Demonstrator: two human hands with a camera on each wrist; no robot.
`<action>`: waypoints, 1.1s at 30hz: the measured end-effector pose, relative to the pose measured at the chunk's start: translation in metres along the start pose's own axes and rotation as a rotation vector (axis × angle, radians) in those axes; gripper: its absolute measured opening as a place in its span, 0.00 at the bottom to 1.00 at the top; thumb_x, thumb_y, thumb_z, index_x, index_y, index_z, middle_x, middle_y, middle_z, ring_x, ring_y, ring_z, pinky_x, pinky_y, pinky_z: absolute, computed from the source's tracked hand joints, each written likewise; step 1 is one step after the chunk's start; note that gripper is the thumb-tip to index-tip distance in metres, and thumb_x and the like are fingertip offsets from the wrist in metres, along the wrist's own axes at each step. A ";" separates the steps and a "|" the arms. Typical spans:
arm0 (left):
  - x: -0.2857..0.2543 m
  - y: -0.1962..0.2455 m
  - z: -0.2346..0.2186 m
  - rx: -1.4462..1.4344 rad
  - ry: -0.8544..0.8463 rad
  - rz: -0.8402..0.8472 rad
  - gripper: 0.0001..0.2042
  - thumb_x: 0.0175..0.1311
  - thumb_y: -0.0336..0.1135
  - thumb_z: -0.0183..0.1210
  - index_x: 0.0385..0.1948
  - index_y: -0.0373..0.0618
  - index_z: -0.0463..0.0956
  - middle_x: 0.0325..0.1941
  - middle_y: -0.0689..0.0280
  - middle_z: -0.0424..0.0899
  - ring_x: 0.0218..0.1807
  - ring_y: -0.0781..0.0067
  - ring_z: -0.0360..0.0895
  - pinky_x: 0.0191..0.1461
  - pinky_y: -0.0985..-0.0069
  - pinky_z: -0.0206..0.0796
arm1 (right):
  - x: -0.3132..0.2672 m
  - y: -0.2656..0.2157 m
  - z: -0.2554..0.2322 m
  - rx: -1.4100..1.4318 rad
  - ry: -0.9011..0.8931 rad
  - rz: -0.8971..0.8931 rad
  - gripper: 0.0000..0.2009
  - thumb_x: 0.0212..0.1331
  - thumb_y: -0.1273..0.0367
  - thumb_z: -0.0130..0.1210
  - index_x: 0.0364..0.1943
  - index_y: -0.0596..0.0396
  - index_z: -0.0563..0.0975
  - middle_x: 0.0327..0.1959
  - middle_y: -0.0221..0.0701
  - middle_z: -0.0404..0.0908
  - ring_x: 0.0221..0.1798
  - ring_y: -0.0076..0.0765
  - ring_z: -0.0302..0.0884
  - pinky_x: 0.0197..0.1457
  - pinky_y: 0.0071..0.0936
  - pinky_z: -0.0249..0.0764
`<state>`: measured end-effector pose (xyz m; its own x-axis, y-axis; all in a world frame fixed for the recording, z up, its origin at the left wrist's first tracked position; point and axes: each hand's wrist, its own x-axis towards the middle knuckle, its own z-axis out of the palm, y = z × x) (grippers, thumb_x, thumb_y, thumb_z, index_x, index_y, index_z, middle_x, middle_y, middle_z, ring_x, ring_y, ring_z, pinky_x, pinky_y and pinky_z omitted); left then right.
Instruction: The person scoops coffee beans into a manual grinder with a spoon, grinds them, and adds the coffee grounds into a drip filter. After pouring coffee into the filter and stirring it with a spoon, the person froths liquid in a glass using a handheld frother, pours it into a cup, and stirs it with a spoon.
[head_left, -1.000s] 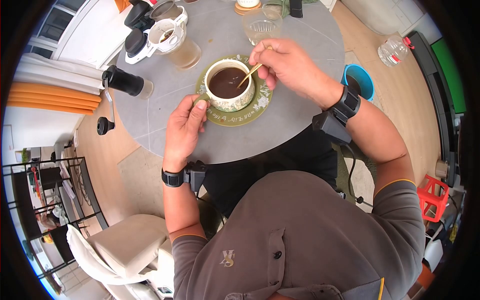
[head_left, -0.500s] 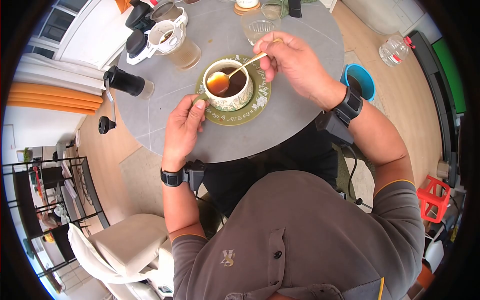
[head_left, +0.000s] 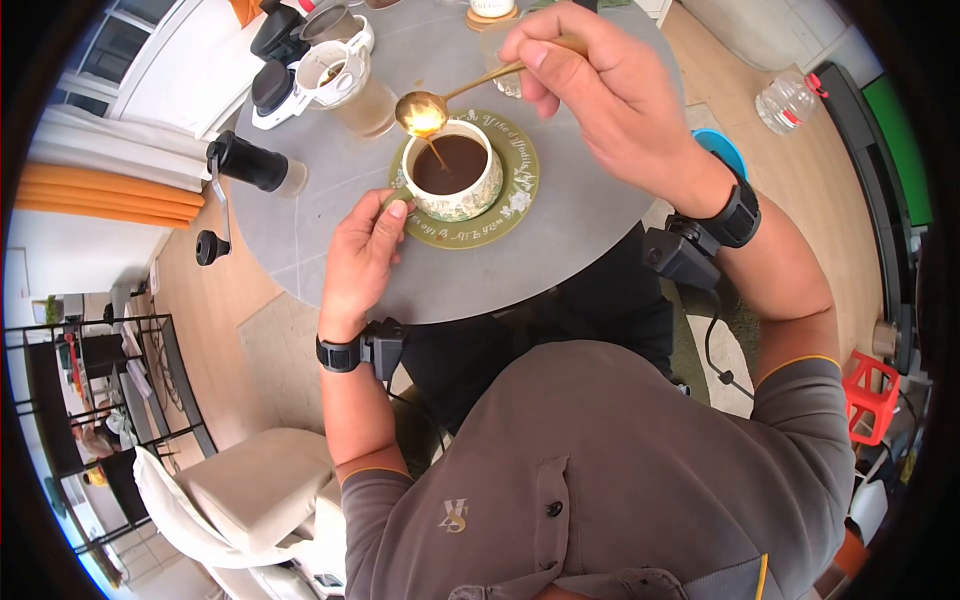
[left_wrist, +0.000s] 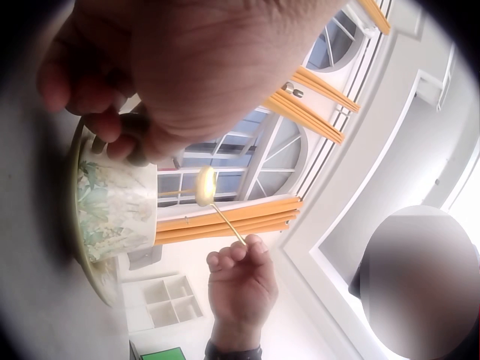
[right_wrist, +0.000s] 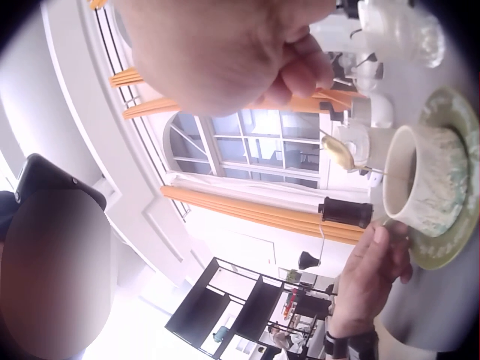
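A patterned cup (head_left: pixel 468 204) of dark coffee (head_left: pixel 450 167) stands on a green saucer (head_left: pixel 519 203) with white lettering. My left hand (head_left: pixel 361 255) pinches the cup's green handle between thumb and fingers. High at the right, my right hand (head_left: pixel 612 105) grips the stem of a gold spoon (head_left: pixel 421 114). The spoon's bowl is above the cup's far rim, and a thin brown stream runs from it into the coffee. In the right wrist view the spoon (right_wrist: pixel 337 152) is well clear of the cup (right_wrist: pixel 437 182), the stream falling between them.
Behind the cup stand a glass server (head_left: pixel 372 112) and a white dripper (head_left: pixel 328 72). A black hand grinder (head_left: pixel 246 160) lies at the left of the grey round table (head_left: pixel 300 235). My right hand partly covers a clear glass. A blue bucket (head_left: pixel 722 150) is beyond the right edge.
The spoon was dipped in the coffee, then came up with liquid in its bowl. It has risen above the cup, and a stream now falls from it. The left hand stays at the handle.
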<state>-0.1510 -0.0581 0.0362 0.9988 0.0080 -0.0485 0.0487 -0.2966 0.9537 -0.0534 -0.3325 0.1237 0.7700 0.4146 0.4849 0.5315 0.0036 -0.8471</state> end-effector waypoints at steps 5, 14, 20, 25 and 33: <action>0.000 0.000 -0.001 -0.016 -0.009 -0.010 0.15 0.79 0.45 0.55 0.48 0.42 0.81 0.31 0.75 0.75 0.32 0.86 0.67 0.34 0.83 0.64 | 0.010 -0.016 -0.011 -0.274 -0.051 -0.324 0.08 0.74 0.69 0.50 0.46 0.60 0.78 0.31 0.35 0.79 0.31 0.32 0.77 0.36 0.29 0.72; 0.000 0.002 0.001 0.002 0.008 0.006 0.15 0.79 0.45 0.54 0.47 0.41 0.80 0.29 0.76 0.71 0.31 0.85 0.66 0.34 0.82 0.64 | 0.016 -0.039 -0.015 -0.457 -0.026 -0.696 0.07 0.72 0.71 0.52 0.44 0.60 0.78 0.33 0.39 0.79 0.33 0.43 0.79 0.38 0.32 0.74; 0.001 0.000 -0.002 -0.001 -0.007 0.011 0.15 0.79 0.44 0.54 0.46 0.41 0.81 0.28 0.76 0.70 0.31 0.85 0.65 0.34 0.82 0.64 | -0.003 -0.008 -0.004 -0.333 -0.108 -0.295 0.09 0.76 0.68 0.50 0.48 0.58 0.79 0.34 0.26 0.80 0.36 0.20 0.73 0.41 0.22 0.72; 0.004 0.007 -0.006 -0.032 -0.039 -0.083 0.18 0.79 0.48 0.51 0.45 0.41 0.81 0.24 0.76 0.68 0.26 0.84 0.63 0.30 0.82 0.62 | -0.015 0.032 0.010 -0.415 -0.106 -0.198 0.07 0.72 0.71 0.50 0.45 0.58 0.78 0.35 0.40 0.83 0.38 0.49 0.83 0.43 0.38 0.78; 0.004 0.020 -0.007 -0.104 -0.092 -0.184 0.20 0.78 0.51 0.52 0.43 0.41 0.80 0.20 0.75 0.66 0.20 0.86 0.60 0.23 0.83 0.58 | -0.018 0.046 0.020 -0.199 -0.061 0.174 0.09 0.72 0.69 0.47 0.43 0.58 0.78 0.29 0.33 0.81 0.30 0.32 0.80 0.36 0.30 0.75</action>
<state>-0.1464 -0.0572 0.0575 0.9685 -0.0360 -0.2464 0.2347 -0.1983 0.9516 -0.0495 -0.3218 0.0716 0.8364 0.4473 0.3169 0.4566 -0.2484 -0.8543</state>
